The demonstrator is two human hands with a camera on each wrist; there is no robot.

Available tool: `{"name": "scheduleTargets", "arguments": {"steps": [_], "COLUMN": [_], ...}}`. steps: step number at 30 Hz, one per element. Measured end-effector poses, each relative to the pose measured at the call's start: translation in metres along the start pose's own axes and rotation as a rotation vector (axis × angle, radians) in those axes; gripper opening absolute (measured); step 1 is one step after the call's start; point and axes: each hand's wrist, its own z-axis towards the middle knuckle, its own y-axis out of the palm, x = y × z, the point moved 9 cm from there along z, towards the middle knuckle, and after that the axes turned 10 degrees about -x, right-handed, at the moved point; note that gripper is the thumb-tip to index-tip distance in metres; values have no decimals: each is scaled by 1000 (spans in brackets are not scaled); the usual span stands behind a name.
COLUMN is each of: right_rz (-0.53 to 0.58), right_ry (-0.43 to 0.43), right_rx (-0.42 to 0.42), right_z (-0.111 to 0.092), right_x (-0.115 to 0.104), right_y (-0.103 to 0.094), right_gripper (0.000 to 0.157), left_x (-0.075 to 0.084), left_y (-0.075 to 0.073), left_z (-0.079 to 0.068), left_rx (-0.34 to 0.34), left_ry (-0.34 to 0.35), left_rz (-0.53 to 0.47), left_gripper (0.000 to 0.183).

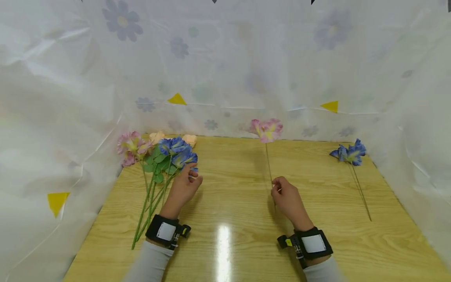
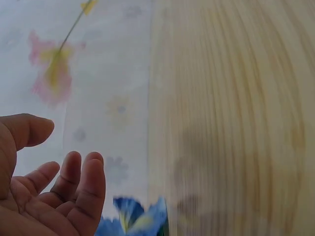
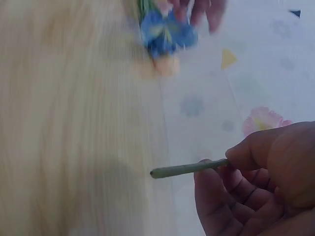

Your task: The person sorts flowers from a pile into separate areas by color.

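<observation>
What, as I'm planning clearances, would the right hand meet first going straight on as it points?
Probably the white backdrop; the pink flower pinched in the right hand might touch it sooner. Depth is unclear.

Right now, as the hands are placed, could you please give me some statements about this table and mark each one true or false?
1. The right hand holds nothing. False: it pinches a pink artificial flower by its stem.
2. The left hand holds nothing. True.
3. A single blue artificial flower lies to the right of the right hand. True.
4. All blossoms in the left-hand bunch are blue. False: pink blossoms and peach blossoms are there too.
5. The table has a wood-grain surface. True.
</observation>
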Motion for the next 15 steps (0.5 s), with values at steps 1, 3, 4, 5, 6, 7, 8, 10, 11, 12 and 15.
{"name": "scheduleTargets", "arguments": {"steps": [1,3,4,5,6,7,8,10,11,12,15], "right_rz": [-26,-93,-127,-163,-199,-232,-259,-292,-302,-308,-316], "right_ry": [10,24,34,44,59,74,91,130,149,167,215], "right_rx": [6,22,29,36,42,47,46,35,29,23,17], "right_z": [-1,-1,-2,-3,-3,-4,-6,-10,-13,-15,-25], "right_x": [8,26,35,44,53,62,70,86,94,102,126], "right_y": [-8,-25,-34,-42,-50,-58,-65,-78,-83,-88,-99], "right_gripper": [22,23,24,24,24,24,25,26,27,28,29], "left_x": [-4,-11,-14,-17,-21,-25,-28,-36,-39,-42,-45], "left_y": [-7,-21,-29,-36,-44,-51,-58,-70,-75,-80,-90], "left_z": [-2,-7,-9,-12,-14,-16,-18,-23,-25,-26,-29], "left_rx": [-2,2,9,15,23,34,45,61,65,69,75], "left_ry": [-8,-13,-17,-19,-23,-33,-31,-44,-47,-47,-27], "left_rz": [24,57,65,78,103,125,145,188,214,233,304], "left_gripper": [53,52,52,51,51,50,49,49,48,47,43]}}
